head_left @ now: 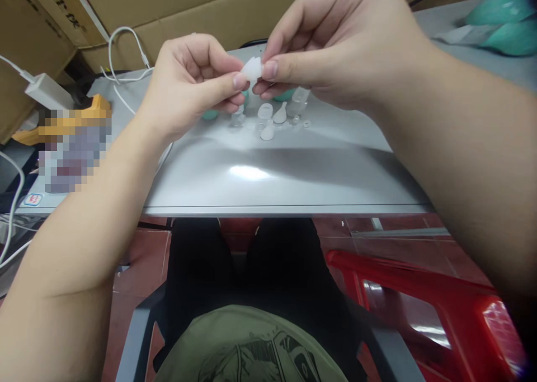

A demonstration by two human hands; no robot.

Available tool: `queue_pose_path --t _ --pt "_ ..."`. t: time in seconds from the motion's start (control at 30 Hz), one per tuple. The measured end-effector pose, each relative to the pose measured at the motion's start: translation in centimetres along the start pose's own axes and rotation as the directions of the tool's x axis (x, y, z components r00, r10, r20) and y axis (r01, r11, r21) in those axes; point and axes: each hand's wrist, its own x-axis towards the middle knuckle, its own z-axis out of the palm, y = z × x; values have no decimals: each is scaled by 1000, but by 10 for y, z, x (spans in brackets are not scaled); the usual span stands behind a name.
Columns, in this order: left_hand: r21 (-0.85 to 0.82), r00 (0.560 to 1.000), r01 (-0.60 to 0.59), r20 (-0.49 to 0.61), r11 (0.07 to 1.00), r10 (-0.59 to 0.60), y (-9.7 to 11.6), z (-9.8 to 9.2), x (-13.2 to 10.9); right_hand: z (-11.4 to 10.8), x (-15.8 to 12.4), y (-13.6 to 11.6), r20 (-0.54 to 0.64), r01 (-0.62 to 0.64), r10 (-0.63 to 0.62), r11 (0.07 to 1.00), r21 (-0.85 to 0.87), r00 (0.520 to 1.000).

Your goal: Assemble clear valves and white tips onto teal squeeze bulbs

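Observation:
My left hand (188, 83) pinches a small white translucent plastic piece (252, 69) from the left, above the back of the table. Thumb and fingers of my right hand (335, 46) close on its right side; the fingertips partly cover it, so its exact kind is unclear. Below the hands lie a white funnel-shaped piece (280, 113), a small clear jar (265, 112) and a flat white piece (267, 132). A clear container (299, 99) stands partly behind my right hand. Teal items (210, 114) show behind the fingers, mostly hidden.
The grey table (268, 189) ends in front of my lap. Cardboard (188, 13) walls its back. White cables (126, 80), a white adapter (48, 94) and a yellow object (98, 111) are at left. Teal packages (507, 27) lie far right; a red plastic stool (419, 281) stands below.

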Motion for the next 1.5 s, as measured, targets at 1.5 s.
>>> queue_pose_path --t 1.5 --pt "-17 987 -129 91 991 130 8 6 -5 -2 0 8 71 -131 117 964 231 991"
